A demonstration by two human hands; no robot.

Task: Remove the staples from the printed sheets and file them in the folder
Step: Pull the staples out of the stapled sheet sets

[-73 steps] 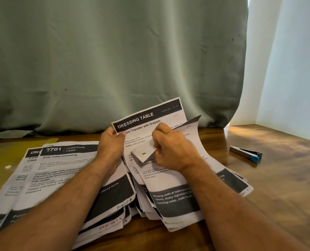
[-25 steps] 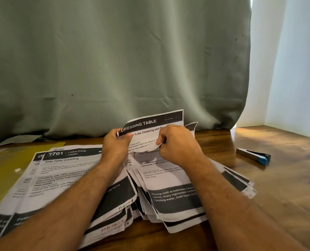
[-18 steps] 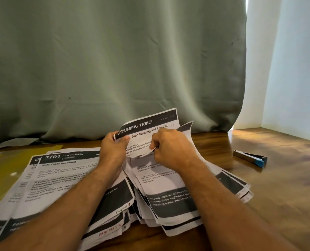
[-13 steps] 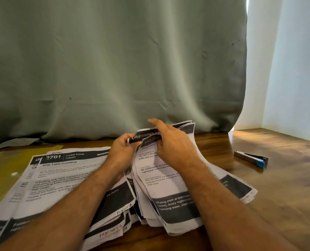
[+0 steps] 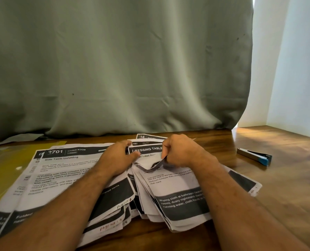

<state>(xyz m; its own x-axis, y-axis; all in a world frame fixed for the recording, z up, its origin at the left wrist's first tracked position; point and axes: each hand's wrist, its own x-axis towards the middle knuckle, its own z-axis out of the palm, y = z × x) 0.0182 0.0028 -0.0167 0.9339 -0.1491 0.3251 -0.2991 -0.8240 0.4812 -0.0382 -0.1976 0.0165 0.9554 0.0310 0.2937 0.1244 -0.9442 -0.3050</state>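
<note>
A thick stapled bundle of printed sheets [image 5: 179,198] lies in front of me on the wooden table [image 5: 286,187]. Its front sheets are folded down toward me, and a "DRESSING TABLE" sheet [image 5: 147,151] shows at the top. My left hand [image 5: 118,158] holds the bundle's top left corner, thumb on that sheet. My right hand [image 5: 179,151] pinches the curled top edge of the folded-down sheets. To the left lies a second spread of sheets [image 5: 63,173] headed "2701 Living Room". A yellow folder [image 5: 4,165] lies under them at the far left.
A blue and grey stapler or staple remover [image 5: 255,156] lies on the table to the right of my hands. A grey-green curtain [image 5: 114,69] hangs right behind the papers. A white wall [image 5: 295,60] closes the right side.
Several sheets have been turned down one after another, exposing new "DRESSING TABLE" pages. The raised bundle top has come down flat toward the table, both hands staying at its top edge.
</note>
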